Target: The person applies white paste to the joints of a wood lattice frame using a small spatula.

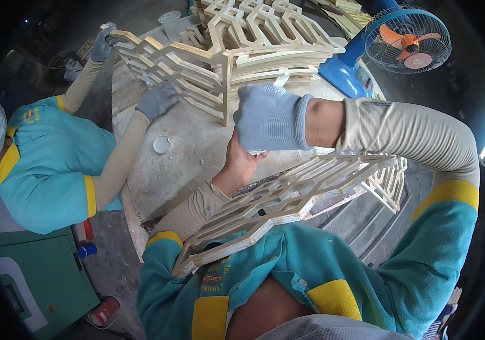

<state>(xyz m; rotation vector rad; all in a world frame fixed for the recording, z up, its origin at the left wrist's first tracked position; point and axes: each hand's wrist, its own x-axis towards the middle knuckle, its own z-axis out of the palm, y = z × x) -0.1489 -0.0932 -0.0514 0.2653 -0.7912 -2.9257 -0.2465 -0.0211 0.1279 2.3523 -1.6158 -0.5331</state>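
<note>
We see a person in a teal shirt with yellow cuffs from above, a pale wooden lattice panel [287, 198] of interlocking angular cut-outs resting across their chest and lap. Their right hand [268, 118], in a grey knit glove, is curled shut at centre frame; what it grips we cannot tell. Their bare left hand [241, 161] sits just below it, fingers closed around something small and whitish that touches the glove.

The only container is a clear plastic cup [170, 24] at twelve o'clock on the round dusty worktable [197, 147]; its contents are not visible. A small round white lid [161, 144] lies flat on the table at nine o'clock from the hands.

At eleven o'clock, a co-worker in matching teal holds a stack of similar wooden lattice frames [219, 62] with two grey-gloved hands [157, 99], the stack filling the table's far half. A blue electric fan [406, 38] with orange blades stands at one o'clock.

The bare table surface between the two people is the open room. A green cabinet [44, 272] sits at eight o'clock.
</note>
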